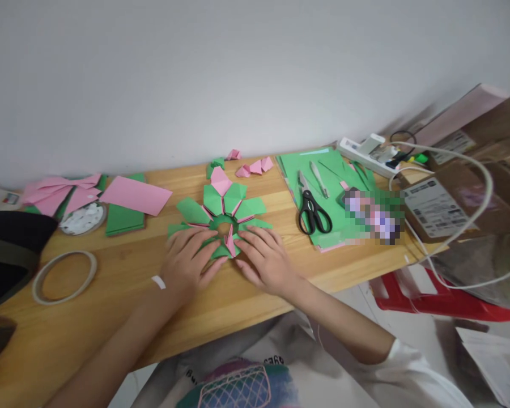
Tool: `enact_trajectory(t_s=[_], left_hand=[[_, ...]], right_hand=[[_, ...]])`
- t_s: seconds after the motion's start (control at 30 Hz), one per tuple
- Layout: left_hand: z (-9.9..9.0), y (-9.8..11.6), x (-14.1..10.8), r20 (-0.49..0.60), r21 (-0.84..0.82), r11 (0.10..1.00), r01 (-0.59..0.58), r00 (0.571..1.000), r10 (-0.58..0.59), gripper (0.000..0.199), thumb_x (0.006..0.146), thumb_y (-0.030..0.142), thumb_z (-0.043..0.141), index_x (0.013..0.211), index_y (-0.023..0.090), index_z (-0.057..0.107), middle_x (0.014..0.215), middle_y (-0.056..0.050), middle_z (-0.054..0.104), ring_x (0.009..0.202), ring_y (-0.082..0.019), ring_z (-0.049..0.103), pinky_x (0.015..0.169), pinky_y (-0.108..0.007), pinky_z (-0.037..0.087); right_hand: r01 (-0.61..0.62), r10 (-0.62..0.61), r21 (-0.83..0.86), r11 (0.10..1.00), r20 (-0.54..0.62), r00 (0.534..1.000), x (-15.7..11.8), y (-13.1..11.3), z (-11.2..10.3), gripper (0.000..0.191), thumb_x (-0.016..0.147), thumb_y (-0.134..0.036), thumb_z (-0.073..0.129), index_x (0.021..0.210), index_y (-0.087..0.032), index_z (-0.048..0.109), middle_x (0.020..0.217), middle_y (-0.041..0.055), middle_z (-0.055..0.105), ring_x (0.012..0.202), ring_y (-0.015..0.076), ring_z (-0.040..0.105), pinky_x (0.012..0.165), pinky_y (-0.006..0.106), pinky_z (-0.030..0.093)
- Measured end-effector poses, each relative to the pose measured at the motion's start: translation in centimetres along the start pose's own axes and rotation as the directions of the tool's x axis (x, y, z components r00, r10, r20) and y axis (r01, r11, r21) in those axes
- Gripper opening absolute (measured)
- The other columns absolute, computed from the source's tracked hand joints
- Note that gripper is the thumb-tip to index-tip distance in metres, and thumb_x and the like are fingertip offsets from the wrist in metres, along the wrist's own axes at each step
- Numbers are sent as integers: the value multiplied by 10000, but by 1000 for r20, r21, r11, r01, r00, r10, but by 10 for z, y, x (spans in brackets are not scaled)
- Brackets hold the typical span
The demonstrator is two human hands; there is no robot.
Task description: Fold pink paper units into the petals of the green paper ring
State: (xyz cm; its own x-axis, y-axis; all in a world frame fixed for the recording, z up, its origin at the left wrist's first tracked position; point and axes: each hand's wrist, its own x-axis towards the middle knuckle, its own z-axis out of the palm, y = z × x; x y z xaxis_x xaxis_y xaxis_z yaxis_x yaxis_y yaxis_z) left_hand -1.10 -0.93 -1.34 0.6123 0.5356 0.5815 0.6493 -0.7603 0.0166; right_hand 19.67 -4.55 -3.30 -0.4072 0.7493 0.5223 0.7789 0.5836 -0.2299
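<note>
On the wooden table (131,263), directly beneath my fingers, lies a ring of folded green and pink paper (213,199), its central hole showing the wood. My left hand (185,258) covers the near left part of the ring, palm down, fingers slightly spread and laid over the paper. My right hand (266,262) covers the near right part in the same manner, fingers a little apart. How hard either hand presses I cannot tell. A pink fold (230,241) of the ring stands between my two sets of fingertips.

Just beyond the ring sit a small green folded piece (216,165) and several small pink folded pieces (255,166). Left of the ring, a pink sheet (136,194) lies across green paper (125,222); farther left is a round container (83,218) of white pieces. A roll of tape (92,269) lies flat, left of the ring and nearer to me. Right of the ring, black-handled scissors (309,207) and a slim tool (319,179) rest on green sheets (300,161), beside a pixelated object (372,215). Well to the ring's right are a white power strip (368,157) and a cardboard box (437,204).
</note>
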Motion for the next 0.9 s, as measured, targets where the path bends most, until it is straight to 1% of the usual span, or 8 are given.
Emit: enact_trajectory(t_s=[0.1,0.23,0.4,0.47,0.6,0.67,0.77,0.9], left_hand=[[5,-1,-4,1,-22,999,-25,1000,25,185,865,280,615,1026,191,634,988,-72,722,943,-250,626,859,-398,455],[10,0,-9,2,-73,997,4,1000,-3,234,887,285,601,1079,157,640,1022,-85,726,975,-244,610,880,-391,428],[11,0,-14,12,-168,984,51,999,-50,280,915,295,566,1131,127,624,1069,-103,716,1005,-244,587,878,-393,420],[11,0,-14,19,-206,976,67,998,-64,277,920,289,560,1140,132,620,1087,-99,710,1021,-241,578,882,-392,418],[11,0,-16,37,-230,970,85,996,-79,256,935,263,529,1138,141,626,1111,-92,700,1043,-238,558,888,-394,407],[11,1,-16,36,-226,970,88,996,-82,248,942,246,507,1133,147,631,1110,-88,698,1042,-236,552,882,-391,402],[12,2,-17,29,-217,973,84,996,-80,245,946,231,490,1126,152,636,1104,-87,696,1042,-234,550,876,-389,397],[11,2,-17,40,-217,973,79,997,-72,248,943,220,488,1137,165,633,1112,-84,693,1049,-233,549,870,-391,401]], right_hand=[[-35,33,47,998,35,999,2,-1,-5,308,924,-327,510,1162,-183,642,1193,105,680,1198,256,546,996,433,422],[-100,97,122,987,25,995,9,-5,-11,300,906,-355,558,1121,-163,641,1185,127,657,1190,267,536,981,446,445],[-214,212,140,967,28,977,20,-12,-11,343,868,-443,610,1048,-157,665,1144,141,647,1154,292,551,972,467,453],[-251,249,133,959,36,968,24,-15,-9,308,871,-429,607,1017,-167,674,1117,133,652,1140,292,555,970,469,450],[-304,300,107,947,55,952,31,-21,-8,225,898,-325,552,967,-156,684,1063,126,667,1062,279,575,917,450,450],[-328,321,94,940,80,944,32,-24,-7,229,905,-303,519,985,-155,674,1041,119,678,1014,273,578,884,443,444],[-344,336,75,936,109,936,33,-27,-7,277,915,-295,480,1086,-141,634,1025,117,692,962,273,570,847,434,436],[-357,354,9,934,116,928,33,-32,-6,341,928,-296,457,1182,-111,591,1038,130,695,952,284,557,839,433,426]])
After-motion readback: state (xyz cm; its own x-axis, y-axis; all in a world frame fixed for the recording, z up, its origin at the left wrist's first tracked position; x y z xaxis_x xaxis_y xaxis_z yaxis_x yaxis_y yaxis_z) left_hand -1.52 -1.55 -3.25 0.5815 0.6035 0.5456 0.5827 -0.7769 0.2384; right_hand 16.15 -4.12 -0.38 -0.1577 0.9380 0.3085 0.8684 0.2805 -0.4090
